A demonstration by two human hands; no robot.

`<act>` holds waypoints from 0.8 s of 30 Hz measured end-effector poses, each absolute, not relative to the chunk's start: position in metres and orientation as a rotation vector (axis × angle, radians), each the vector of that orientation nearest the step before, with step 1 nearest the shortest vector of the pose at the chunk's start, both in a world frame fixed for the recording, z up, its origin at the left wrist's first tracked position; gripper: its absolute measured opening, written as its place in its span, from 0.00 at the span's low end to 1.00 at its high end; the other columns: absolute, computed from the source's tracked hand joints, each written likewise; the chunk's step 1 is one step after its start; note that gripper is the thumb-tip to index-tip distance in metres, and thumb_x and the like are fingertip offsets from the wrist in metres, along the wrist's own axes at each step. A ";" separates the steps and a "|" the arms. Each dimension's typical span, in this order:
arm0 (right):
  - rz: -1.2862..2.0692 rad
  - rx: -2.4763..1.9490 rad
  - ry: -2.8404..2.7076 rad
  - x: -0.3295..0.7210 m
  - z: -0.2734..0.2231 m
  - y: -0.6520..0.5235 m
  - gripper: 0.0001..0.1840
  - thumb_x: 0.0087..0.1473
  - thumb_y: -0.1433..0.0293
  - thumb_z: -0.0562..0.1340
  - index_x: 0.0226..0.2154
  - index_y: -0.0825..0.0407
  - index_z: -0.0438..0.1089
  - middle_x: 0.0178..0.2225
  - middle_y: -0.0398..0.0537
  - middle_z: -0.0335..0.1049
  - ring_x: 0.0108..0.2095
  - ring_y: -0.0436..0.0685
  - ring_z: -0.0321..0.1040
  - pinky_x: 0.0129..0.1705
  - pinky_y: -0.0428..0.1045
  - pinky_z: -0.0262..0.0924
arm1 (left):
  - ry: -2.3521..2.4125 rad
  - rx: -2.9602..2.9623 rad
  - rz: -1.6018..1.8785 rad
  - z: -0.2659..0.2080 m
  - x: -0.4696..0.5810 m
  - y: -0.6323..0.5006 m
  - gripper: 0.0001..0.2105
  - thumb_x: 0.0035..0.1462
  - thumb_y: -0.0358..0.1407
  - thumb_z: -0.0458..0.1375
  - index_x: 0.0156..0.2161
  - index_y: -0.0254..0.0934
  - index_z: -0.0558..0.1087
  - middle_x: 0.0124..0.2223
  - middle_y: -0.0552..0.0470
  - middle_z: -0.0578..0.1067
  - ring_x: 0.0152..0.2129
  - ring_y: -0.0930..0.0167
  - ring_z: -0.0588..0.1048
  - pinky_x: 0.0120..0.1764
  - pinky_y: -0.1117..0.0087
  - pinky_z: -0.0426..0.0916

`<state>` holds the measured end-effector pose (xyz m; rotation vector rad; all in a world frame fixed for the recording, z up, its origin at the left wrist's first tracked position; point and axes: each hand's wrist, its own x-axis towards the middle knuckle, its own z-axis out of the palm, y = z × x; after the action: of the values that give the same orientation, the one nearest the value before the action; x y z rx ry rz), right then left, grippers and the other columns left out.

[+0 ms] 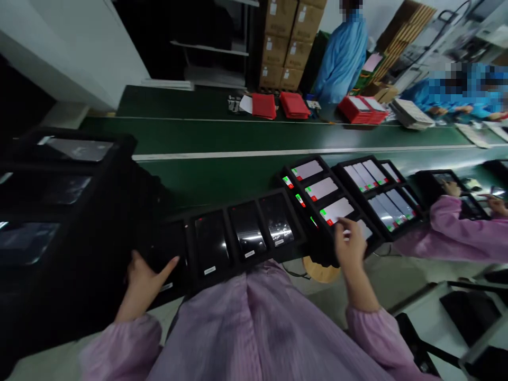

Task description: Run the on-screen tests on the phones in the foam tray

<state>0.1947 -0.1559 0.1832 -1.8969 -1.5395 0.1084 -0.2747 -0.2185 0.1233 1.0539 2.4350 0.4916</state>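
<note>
A black foam tray (190, 286) in front of my body holds several dark-screened phones (211, 238) in a row, with small white labels. At its left end rests my left hand (143, 283), thumb stretched apart over the phone there, the other fingers partly hidden in the dark. On the right, my right hand (351, 244) is over a second black tray (331, 185). Its fingers are bent and somewhat apart, touching or just above a lit phone (336, 210) with a white screen and green and red patches; I see nothing held in them.
Tall stacked black trays (79, 211) stand at my left. More lit phones fill another tray (381, 193) at right, beside a co-worker's pink sleeve (456, 227). Red stacks (294, 105) lie across the green bench (218, 137). A person in blue (343, 53) stands beyond, near cartons (280, 32).
</note>
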 end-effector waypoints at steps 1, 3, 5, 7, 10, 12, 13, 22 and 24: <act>0.241 -1.751 -1.727 0.162 0.179 -0.151 0.18 0.64 0.61 0.54 0.44 0.50 0.76 0.42 0.56 0.75 0.45 0.64 0.71 0.51 0.63 0.67 | 2.458 1.042 0.458 0.126 -0.266 -0.214 0.51 0.49 0.54 0.59 0.70 0.21 0.49 0.65 0.18 0.62 0.64 0.40 0.63 0.60 0.39 0.63; 0.471 -1.445 -2.056 0.092 0.165 -0.150 0.15 0.64 0.65 0.56 0.44 0.47 0.78 0.48 0.55 0.76 0.52 0.63 0.70 0.55 0.63 0.66 | 2.488 1.037 0.398 0.131 -0.252 -0.208 0.51 0.51 0.54 0.60 0.72 0.27 0.47 0.69 0.20 0.56 0.67 0.37 0.58 0.60 0.35 0.59; 0.617 -1.228 -2.320 0.033 0.150 -0.155 0.14 0.62 0.67 0.60 0.47 0.48 0.79 0.58 0.57 0.71 0.64 0.67 0.61 0.63 0.67 0.61 | 2.507 1.033 0.365 0.136 -0.245 -0.206 0.51 0.51 0.54 0.60 0.73 0.30 0.46 0.71 0.21 0.52 0.67 0.37 0.55 0.60 0.33 0.58; 0.667 -1.195 -2.463 -0.007 0.139 -0.163 0.18 0.61 0.66 0.63 0.52 0.53 0.77 0.66 0.62 0.63 0.71 0.71 0.49 0.66 0.69 0.56 | 2.511 1.047 0.339 0.138 -0.242 -0.206 0.51 0.52 0.53 0.61 0.73 0.30 0.45 0.72 0.21 0.49 0.67 0.37 0.54 0.59 0.33 0.58; 0.663 -1.261 -2.564 -0.034 0.132 -0.168 0.25 0.60 0.65 0.64 0.57 0.62 0.73 0.71 0.70 0.51 0.74 0.76 0.38 0.68 0.73 0.51 | 2.510 1.128 0.304 0.134 -0.242 -0.209 0.51 0.52 0.52 0.62 0.73 0.30 0.47 0.73 0.21 0.45 0.67 0.37 0.53 0.60 0.32 0.55; 0.661 -1.296 -2.584 -0.039 0.131 -0.166 0.28 0.60 0.65 0.64 0.58 0.66 0.71 0.72 0.72 0.46 0.74 0.79 0.35 0.68 0.76 0.49 | 2.519 1.175 0.298 0.130 -0.241 -0.210 0.50 0.51 0.52 0.63 0.73 0.32 0.48 0.73 0.22 0.45 0.66 0.37 0.54 0.60 0.32 0.56; 0.666 -1.306 -2.586 -0.041 0.131 -0.164 0.29 0.60 0.65 0.63 0.58 0.67 0.70 0.73 0.73 0.45 0.74 0.80 0.34 0.68 0.77 0.48 | 2.527 1.180 0.300 0.129 -0.241 -0.210 0.50 0.51 0.52 0.63 0.73 0.33 0.48 0.72 0.23 0.46 0.66 0.37 0.55 0.59 0.32 0.57; 0.685 -1.321 -2.521 -0.058 0.124 -0.158 0.36 0.60 0.62 0.62 0.64 0.69 0.64 0.75 0.70 0.38 0.75 0.80 0.29 0.69 0.78 0.44 | 2.625 1.113 0.395 0.126 -0.243 -0.193 0.46 0.54 0.50 0.59 0.72 0.32 0.49 0.69 0.24 0.54 0.61 0.39 0.61 0.53 0.36 0.64; 0.694 -1.299 -2.526 -0.058 0.125 -0.158 0.36 0.61 0.61 0.61 0.63 0.69 0.64 0.75 0.69 0.39 0.75 0.79 0.28 0.70 0.77 0.43 | 2.630 1.119 0.410 0.126 -0.244 -0.191 0.47 0.54 0.51 0.60 0.72 0.31 0.49 0.68 0.24 0.55 0.61 0.39 0.61 0.53 0.36 0.64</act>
<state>-0.0582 -0.1583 0.1245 -1.2989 -2.5262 0.6942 -0.2439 -0.1909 0.1257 1.1190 2.6302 0.4102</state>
